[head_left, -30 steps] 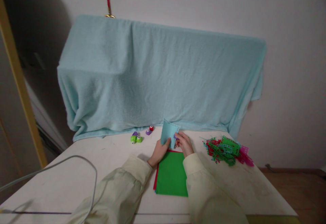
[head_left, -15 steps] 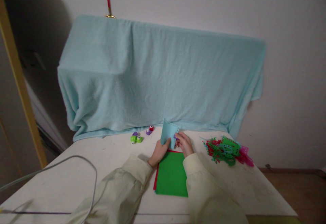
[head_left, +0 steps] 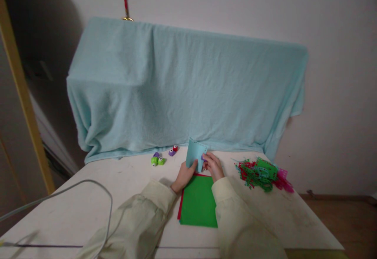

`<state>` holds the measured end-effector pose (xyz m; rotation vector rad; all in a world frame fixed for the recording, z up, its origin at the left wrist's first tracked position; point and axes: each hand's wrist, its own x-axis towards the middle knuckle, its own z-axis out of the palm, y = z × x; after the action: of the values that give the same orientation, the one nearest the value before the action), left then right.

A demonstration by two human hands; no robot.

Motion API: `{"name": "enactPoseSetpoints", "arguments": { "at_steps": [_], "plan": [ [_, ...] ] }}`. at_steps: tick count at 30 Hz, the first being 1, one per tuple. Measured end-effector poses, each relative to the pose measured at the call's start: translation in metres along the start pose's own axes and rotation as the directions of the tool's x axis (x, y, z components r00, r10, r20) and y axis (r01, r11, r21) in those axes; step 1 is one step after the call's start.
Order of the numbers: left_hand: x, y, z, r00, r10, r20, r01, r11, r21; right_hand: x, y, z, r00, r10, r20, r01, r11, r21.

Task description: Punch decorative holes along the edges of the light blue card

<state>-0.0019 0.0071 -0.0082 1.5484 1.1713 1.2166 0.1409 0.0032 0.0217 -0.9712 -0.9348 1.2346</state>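
Observation:
My left hand (head_left: 184, 176) pinches the lower left part of a light blue sheet of paper (head_left: 194, 152), thumb on its face. Small punched marks run along the sheet's top and right edges. At the sheet's right edge, my right hand (head_left: 214, 166) is closed around a small purple craft punch (head_left: 203, 157), mostly covered by the fingers. Beneath my hands lies a stack of coloured paper with a green sheet (head_left: 198, 202) on top and red showing at its left side.
Left of my hands sit several small punches, among them a green punch (head_left: 160, 161), a purple punch (head_left: 172, 153) and a red punch (head_left: 175, 148). A pile of punched paper strips (head_left: 259, 172) lies on the right. A grey cable (head_left: 85, 181) loops over the left side; a blue cloth (head_left: 188, 90) hangs behind.

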Motion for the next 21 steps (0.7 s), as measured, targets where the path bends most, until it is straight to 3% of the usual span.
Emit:
{"name": "enactPoseSetpoints", "arguments": {
  "at_steps": [21],
  "plan": [
    [0.0000,0.0017,-0.0004,1.000,0.008,-0.003,-0.008,1.000,-0.004,-0.0007,0.0008,-0.0001,1.000,-0.014,0.009,0.014,1.000,0.004]
  ]
}}
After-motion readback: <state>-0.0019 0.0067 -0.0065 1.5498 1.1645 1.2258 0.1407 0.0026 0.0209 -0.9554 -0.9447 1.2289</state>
